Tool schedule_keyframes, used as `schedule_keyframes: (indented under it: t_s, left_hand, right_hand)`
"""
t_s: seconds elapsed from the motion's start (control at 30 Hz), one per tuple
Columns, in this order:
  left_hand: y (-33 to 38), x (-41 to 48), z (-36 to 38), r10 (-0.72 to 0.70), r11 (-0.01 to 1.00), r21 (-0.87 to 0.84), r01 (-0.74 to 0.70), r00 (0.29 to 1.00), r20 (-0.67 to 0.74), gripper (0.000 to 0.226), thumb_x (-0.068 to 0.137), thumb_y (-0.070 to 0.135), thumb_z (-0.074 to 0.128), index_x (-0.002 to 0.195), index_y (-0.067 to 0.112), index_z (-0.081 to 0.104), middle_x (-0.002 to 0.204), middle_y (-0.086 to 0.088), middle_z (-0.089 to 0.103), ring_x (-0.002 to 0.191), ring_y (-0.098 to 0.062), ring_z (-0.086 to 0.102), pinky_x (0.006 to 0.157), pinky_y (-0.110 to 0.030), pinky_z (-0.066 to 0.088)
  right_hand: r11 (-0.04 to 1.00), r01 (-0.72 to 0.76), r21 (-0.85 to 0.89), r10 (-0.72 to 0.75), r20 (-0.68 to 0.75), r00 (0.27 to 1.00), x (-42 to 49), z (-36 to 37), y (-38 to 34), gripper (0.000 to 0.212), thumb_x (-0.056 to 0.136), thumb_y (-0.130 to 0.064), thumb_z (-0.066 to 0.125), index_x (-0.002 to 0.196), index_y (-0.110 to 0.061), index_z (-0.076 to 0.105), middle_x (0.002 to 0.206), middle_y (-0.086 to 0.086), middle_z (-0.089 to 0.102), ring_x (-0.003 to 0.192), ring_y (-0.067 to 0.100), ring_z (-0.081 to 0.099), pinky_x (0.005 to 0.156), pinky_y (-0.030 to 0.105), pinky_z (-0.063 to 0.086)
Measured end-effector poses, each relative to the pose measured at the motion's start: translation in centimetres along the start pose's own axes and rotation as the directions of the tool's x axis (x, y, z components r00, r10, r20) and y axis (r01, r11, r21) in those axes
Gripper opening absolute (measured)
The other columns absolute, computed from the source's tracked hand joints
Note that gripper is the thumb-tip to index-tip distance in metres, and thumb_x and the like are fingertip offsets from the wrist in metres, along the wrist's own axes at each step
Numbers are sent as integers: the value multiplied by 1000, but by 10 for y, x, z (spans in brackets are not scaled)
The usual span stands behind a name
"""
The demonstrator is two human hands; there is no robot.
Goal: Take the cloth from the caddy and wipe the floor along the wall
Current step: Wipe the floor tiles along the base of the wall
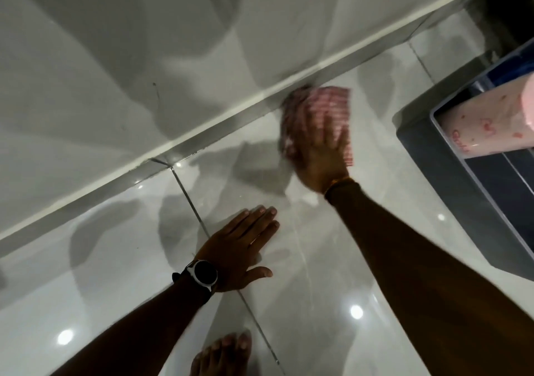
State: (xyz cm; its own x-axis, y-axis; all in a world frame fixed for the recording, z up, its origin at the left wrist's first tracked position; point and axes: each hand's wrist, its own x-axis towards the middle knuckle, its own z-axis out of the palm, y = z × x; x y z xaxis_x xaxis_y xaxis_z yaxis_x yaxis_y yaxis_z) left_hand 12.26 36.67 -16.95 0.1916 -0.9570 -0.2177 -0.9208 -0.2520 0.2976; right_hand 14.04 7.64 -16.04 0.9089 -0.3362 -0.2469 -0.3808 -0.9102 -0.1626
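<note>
A pink and white striped cloth (326,104) lies flat on the glossy floor tiles right beside the wall's base strip (219,127). My right hand (318,153) presses down on the cloth with fingers spread, blurred by motion. My left hand (242,245) rests flat on the floor nearer to me, fingers together, holding nothing; a dark watch sits on its wrist. The blue-grey caddy (427,141) stands on the floor to the right of the cloth.
A pink printed roll (488,121) lies inside the caddy. My bare foot (225,352) is at the bottom centre. A white wall runs diagonally from lower left to upper right. A dark corner (508,8) is at the upper right.
</note>
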Motion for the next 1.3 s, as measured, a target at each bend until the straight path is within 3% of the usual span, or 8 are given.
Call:
schedule_keyframes:
  t_s: [0.13,0.27,0.47,0.67,0.87,1.03,1.2,1.3]
  left_hand:
    - [-5,0,-1,22,1000,17,-23,999,26,94,101,77,30,166,11,17,176,-13,8,162,-31,8,131,-48,11]
    - [-9,2,-1,32,998,55,-33,999,22,93,100,78,30,166,12,19,176,-12,11,162,-32,13,130,-49,11]
    - [-18,1,-1,80,995,64,-81,996,25,96,99,80,33,166,13,20,175,-13,16,161,-32,17,129,-50,15]
    - [-12,1,-5,58,997,47,-59,998,38,97,99,80,34,167,13,17,176,-12,12,162,-32,11,130,-50,12]
    - [0,-2,-14,12,1000,8,-12,998,69,94,100,78,31,164,9,25,174,-14,17,161,-34,17,126,-53,21]
    - [-8,-13,-15,-129,991,-12,130,990,56,92,101,76,25,166,11,20,176,-12,10,162,-34,10,129,-51,17]
    - [-12,-25,-11,-214,976,-35,216,975,55,92,100,76,25,166,13,17,177,-8,4,163,-31,7,132,-45,5]
    - [-10,-31,-10,-255,965,-55,258,965,54,94,99,78,24,166,13,18,177,-8,4,163,-29,3,132,-43,4]
  right_hand:
    - [932,359,-57,-353,94,931,-19,-6,32,62,101,-50,22,162,-39,15,173,4,13,159,35,2,125,66,2]
    - [984,-154,94,152,33,988,31,-22,63,63,103,-49,25,163,-38,9,174,7,1,159,42,-4,122,69,-7]
    - [994,15,109,-14,-9,1000,30,-20,71,61,103,-43,30,162,-37,15,174,2,4,160,39,-3,125,67,-1]
    - [785,-499,367,515,60,855,91,-40,97,61,108,-40,36,163,-36,12,173,13,-4,157,47,-8,124,66,-8]
    - [975,220,-26,-220,-16,975,2,-1,42,66,103,-38,39,162,-39,13,174,1,11,159,39,6,124,69,4]
    - [977,-174,120,183,-67,981,15,-7,5,64,103,-42,42,162,-32,21,172,8,17,157,45,10,120,76,2]
    - [909,415,-26,-416,-48,908,-19,16,-59,61,99,-32,52,158,-37,33,170,2,26,158,42,15,122,73,10]
    - [982,175,71,-175,-17,984,-8,12,-48,63,102,-33,46,160,-42,23,174,-2,11,160,37,0,124,69,5]
